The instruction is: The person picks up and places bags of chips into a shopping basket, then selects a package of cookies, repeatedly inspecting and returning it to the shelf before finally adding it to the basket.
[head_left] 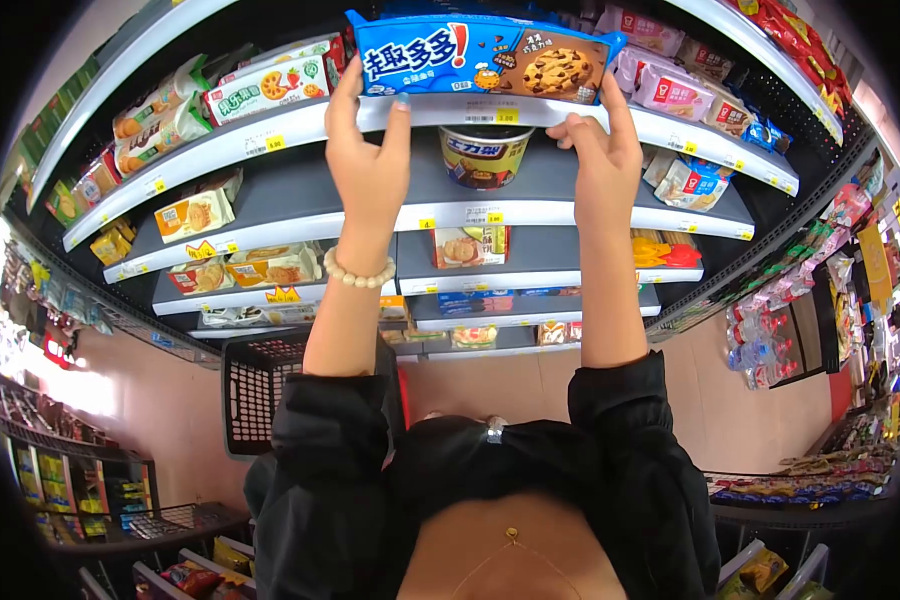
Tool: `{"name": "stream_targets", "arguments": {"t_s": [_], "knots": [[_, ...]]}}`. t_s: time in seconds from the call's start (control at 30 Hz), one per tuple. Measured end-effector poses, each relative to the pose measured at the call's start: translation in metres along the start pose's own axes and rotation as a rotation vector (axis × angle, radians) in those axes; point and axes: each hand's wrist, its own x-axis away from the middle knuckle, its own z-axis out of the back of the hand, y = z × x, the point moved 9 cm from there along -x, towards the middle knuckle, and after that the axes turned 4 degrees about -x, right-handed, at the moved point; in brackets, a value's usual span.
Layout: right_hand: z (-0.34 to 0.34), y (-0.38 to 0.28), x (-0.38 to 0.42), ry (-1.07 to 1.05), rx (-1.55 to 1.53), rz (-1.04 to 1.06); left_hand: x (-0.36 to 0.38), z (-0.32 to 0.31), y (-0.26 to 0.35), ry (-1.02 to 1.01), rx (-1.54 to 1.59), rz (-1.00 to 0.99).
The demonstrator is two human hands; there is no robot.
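A long blue cookie package with a chocolate chip cookie pictured on it is held by its two ends at the upper shelf. My left hand grips its left end, thumb on the front and fingers behind. At the other end, my right hand closes on the lower right corner, its curled fingers partly hidden. A beaded bracelet circles my left wrist. Below the package, between my hands, a round tub stands on the shelf beneath.
Curved store shelves carry snack packs and price tags. White fruit-printed packs lie left of the package, pink packs right. A black shopping basket is below my left arm. Bottles stand at the right.
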Motion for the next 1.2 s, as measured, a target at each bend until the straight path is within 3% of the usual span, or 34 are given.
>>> {"name": "stream_targets", "arguments": {"t_s": [0.2, 0.37, 0.5, 0.67, 0.8, 0.87, 0.9, 1.0, 1.07, 1.1, 1.2], "knots": [[0.0, -0.014, 0.054, 0.029, 0.005, -0.02, 0.024, 0.041, 0.024, 0.075, 0.197, 0.123], [-0.011, -0.007, 0.088, -0.007, 0.053, -0.081, 0.058, 0.069, 0.016, 0.157, 0.13, 0.256], [-0.019, 0.009, 0.107, -0.079, 0.033, -0.175, 0.082, 0.087, -0.005, 0.108, 0.058, 0.393], [-0.037, 0.046, 0.13, -0.135, -0.02, -0.325, 0.128, 0.121, -0.036, 0.05, 0.074, 0.674], [-0.061, 0.097, 0.16, -0.281, -0.046, -0.435, 0.202, 0.161, -0.07, -0.001, 0.198, 1.06], [-0.068, 0.137, 0.187, -0.346, 0.053, -0.705, 0.243, 0.189, -0.081, -0.028, 0.206, 1.206], [-0.075, 0.153, 0.199, -0.398, 0.049, -0.736, 0.256, 0.201, -0.079, -0.026, 0.151, 1.239], [-0.092, 0.214, 0.252, -0.571, 0.062, -0.891, 0.319, 0.249, -0.088, 0.116, 0.145, 1.388], [-0.103, 0.239, 0.283, -0.571, -0.007, -0.882, 0.342, 0.275, -0.079, 0.208, 0.102, 1.446], [-0.108, 0.248, 0.295, -0.709, 0.115, -0.862, 0.358, 0.292, -0.077, 0.251, 0.075, 1.477], [-0.114, 0.273, 0.336, -0.761, 0.188, -0.827, 0.402, 0.342, -0.073, 0.412, -0.025, 1.492]]}}
